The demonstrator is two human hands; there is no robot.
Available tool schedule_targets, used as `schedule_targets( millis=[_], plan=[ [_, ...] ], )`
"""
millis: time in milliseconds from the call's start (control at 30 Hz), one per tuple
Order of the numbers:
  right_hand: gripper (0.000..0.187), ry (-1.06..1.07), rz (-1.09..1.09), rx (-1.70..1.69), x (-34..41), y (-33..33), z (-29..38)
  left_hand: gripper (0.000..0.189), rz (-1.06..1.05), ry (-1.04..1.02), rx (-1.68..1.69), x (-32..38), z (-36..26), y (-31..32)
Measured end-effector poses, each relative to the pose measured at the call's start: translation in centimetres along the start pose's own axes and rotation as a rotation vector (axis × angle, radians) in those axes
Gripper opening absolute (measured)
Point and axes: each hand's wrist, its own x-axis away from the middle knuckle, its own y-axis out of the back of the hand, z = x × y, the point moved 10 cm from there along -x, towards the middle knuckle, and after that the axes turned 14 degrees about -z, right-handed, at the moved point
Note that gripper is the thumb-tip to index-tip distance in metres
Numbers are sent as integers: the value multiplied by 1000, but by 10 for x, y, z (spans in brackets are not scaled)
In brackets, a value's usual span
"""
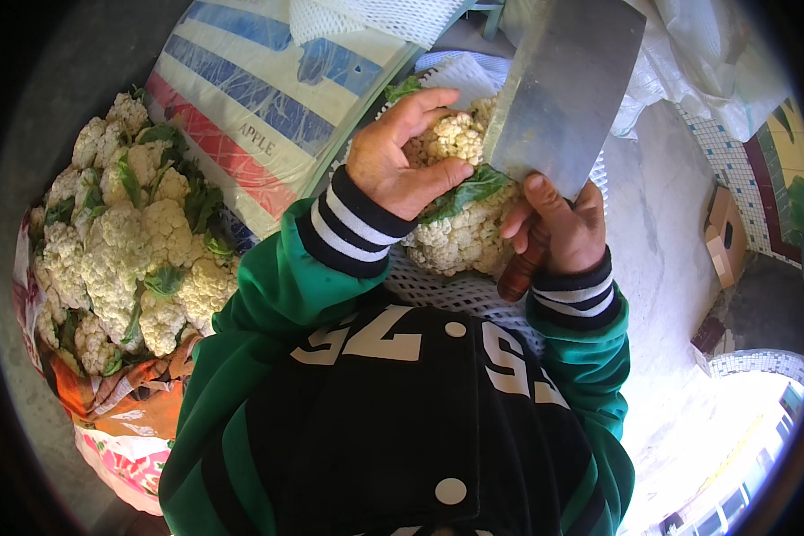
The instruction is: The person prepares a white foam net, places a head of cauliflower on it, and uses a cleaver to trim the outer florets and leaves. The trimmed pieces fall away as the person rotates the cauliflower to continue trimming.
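In my right hand is the reddish wooden handle of a large cleaver, its wide metal blade pointing up and away from me. My left hand curves with fingers apart around the left side of a cauliflower piece; how firmly it grips cannot be told. Another cauliflower head lies just below, nearer my body, with a green leaf across its top. The blade's left edge is beside the upper cauliflower and hides part of it. White foam netting lies under the heads.
At the left, a large heap of cauliflowers fills a container lined with orange cloth. A plastic-wrapped, striped apple carton stands between it and my hands. White plastic sacking hangs at the upper right, and a cardboard box sits farther right.
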Motion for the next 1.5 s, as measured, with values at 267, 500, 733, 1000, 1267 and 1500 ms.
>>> schedule_targets(
  millis=[267, 500, 733, 1000, 1267, 1500],
  plan=[
    [22, 5, -23, -42, 0, -1, -1, 59, 7, 98, 44, 2, 5, -2],
    [21, 52, -39, -15, -1, -3, 6, 58, -6, 98, 36, 0, 6, -2],
    [21, -11, -70, -19, 3, 0, 3, 57, -26, 117, 23, 0, 9, 0],
    [21, -95, -106, -83, 3, 1, -3, 57, 18, 95, -29, 1, 6, -2],
    [25, 1, -92, -49, 2, -2, 4, 58, 20, 27, -89, 0, 3, -3],
    [24, 1, -88, -47, 3, 0, 3, 59, 9, 119, -3, 0, 8, -2]
  ],
)
